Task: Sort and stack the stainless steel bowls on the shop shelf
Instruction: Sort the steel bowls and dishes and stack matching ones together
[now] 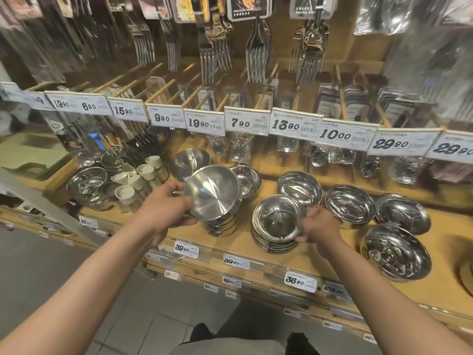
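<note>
My left hand [167, 204] grips a brushed steel bowl [213, 193] by its left rim, tilted toward me above a stack of similar bowls [220, 224] near the shelf's front. My right hand [318, 224] holds the right rim of the top bowl of a low stack of polished bowls [275, 224] in the shelf's middle. More polished bowls stand to the right: one behind [299, 188], two further right [349, 203] [403, 212], and a large one [398, 252] at the front right. A tilted bowl [189, 160] and another bowl [247, 179] sit behind the held one.
The wooden shelf [327, 257] carries price tags along its front edge. White cups [138, 180] and a shiny bowl stack [87, 184] stand at the left. Packaged forks [257, 49] hang above, with a row of price labels [247, 121] below them. Tiled floor lies beneath.
</note>
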A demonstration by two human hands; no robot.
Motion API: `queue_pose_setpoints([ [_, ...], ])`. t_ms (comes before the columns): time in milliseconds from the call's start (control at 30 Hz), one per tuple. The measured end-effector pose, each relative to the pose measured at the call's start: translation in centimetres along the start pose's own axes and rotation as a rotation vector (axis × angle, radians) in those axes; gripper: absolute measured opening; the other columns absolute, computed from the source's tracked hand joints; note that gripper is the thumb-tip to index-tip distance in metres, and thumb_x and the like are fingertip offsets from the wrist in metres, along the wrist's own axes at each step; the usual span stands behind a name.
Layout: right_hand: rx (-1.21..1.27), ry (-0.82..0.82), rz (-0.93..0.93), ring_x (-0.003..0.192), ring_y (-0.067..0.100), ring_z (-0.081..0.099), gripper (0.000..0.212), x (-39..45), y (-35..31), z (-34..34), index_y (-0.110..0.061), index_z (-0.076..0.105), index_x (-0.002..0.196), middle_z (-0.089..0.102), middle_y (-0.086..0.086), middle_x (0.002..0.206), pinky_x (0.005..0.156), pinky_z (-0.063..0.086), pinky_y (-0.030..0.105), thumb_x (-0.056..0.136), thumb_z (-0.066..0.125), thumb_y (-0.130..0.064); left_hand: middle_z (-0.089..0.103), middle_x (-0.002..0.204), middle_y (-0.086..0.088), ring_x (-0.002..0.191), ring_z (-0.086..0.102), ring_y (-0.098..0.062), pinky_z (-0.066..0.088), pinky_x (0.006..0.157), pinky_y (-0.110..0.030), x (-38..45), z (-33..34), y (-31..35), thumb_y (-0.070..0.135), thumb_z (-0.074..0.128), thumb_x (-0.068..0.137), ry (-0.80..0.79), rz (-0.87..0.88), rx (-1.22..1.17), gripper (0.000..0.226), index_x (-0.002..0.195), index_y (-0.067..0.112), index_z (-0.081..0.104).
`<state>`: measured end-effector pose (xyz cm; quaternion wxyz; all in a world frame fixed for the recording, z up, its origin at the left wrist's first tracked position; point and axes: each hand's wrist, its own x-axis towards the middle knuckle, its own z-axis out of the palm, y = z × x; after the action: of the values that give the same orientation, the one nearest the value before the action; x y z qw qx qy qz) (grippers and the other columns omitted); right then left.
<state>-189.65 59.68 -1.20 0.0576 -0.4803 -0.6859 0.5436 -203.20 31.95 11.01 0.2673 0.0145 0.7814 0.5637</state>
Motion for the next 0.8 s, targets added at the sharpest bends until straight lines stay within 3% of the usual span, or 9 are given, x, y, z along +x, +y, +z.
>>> queue_pose_setpoints([
  [200,0.232,-0.077,0.227,0.074,0.028,0.075,0.036,-0.4,0.9,1.3,-0.004,0.052,0.121,0.056,0.020,0.125,0.082,0.063,0.044,0.089,0.068,0.005,0.069,0.113,-0.020,0.097,0.073,-0.032,0.062,0.069,-0.034,-0.4,0.8,-0.1,-0.006,0.063,0.087,-0.012,0.001,0.023,0.027,0.110,0.009,0.064],
  [300,0.317,-0.092,0.224,0.076,0.025,0.074,0.040,-1.0,1.5,1.5,-0.001,0.053,0.125,0.057,0.023,0.126,0.078,0.063,0.040,0.089,0.070,0.004,0.069,0.116,-0.020,0.105,0.071,-0.034,0.063,0.070,-0.034,-0.5,1.3,-0.1,-0.006,0.062,0.088,-0.035,0.004,0.030,0.027,0.110,0.009,0.065],
  [400,0.362,-0.081,0.204,0.077,0.024,0.072,0.035,-1.8,1.6,1.8,0.005,0.053,0.123,0.058,0.024,0.120,0.083,0.063,0.043,0.090,0.066,0.007,0.067,0.118,-0.020,0.104,0.070,-0.032,0.062,0.067,-0.031,-0.6,1.4,-0.1,-0.006,0.061,0.088,-0.077,0.013,0.050,0.025,0.108,0.009,0.065],
  [467,0.352,-0.059,0.201,0.068,0.021,0.072,0.021,-2.6,1.4,2.1,0.002,0.055,0.108,0.058,0.019,0.109,0.075,0.064,0.038,0.091,0.065,0.008,0.066,0.118,-0.020,0.097,0.069,-0.029,0.060,0.061,-0.027,-0.4,1.4,0.0,-0.006,0.060,0.089,-0.091,0.022,0.060,0.023,0.106,0.009,0.065],
  [533,0.285,-0.017,0.183,0.061,0.019,0.070,0.015,-3.3,1.3,2.3,-0.001,0.054,0.093,0.061,0.017,0.097,0.055,0.060,0.026,0.089,0.065,0.009,0.065,0.117,-0.019,0.092,0.068,-0.027,0.061,0.062,-0.027,0.1,1.3,0.2,-0.005,0.060,0.090,-0.102,0.023,0.072,0.023,0.107,0.009,0.065],
  [600,0.247,0.029,0.171,0.064,0.020,0.071,0.017,-3.8,1.4,2.4,-0.001,0.056,0.094,0.066,0.017,0.093,0.049,0.055,0.021,0.087,0.068,0.009,0.065,0.115,-0.018,0.089,0.070,-0.027,0.062,0.066,-0.031,0.5,1.3,0.4,-0.006,0.060,0.090,-0.128,0.025,0.085,0.024,0.109,0.009,0.065],
  [733,0.282,0.111,0.145,0.068,0.024,0.070,0.025,-4.9,0.6,1.5,-0.007,0.055,0.095,0.072,0.014,0.083,0.080,0.063,0.045,0.084,0.078,-0.006,0.066,0.110,-0.014,0.086,0.072,-0.026,0.060,0.063,-0.029,1.2,1.8,0.6,-0.005,0.061,0.091,-0.217,0.029,0.091,0.023,0.106,0.012,0.065],
  [800,0.356,0.141,0.136,0.075,0.026,0.067,0.026,-5.8,0.2,0.5,-0.007,0.052,0.100,0.067,0.013,0.087,0.085,0.061,0.054,0.089,0.075,-0.011,0.067,0.105,-0.013,0.076,0.073,-0.021,0.058,0.059,-0.027,1.8,2.4,0.6,-0.004,0.061,0.091,-0.265,0.036,0.103,0.021,0.107,0.010,0.065],
])
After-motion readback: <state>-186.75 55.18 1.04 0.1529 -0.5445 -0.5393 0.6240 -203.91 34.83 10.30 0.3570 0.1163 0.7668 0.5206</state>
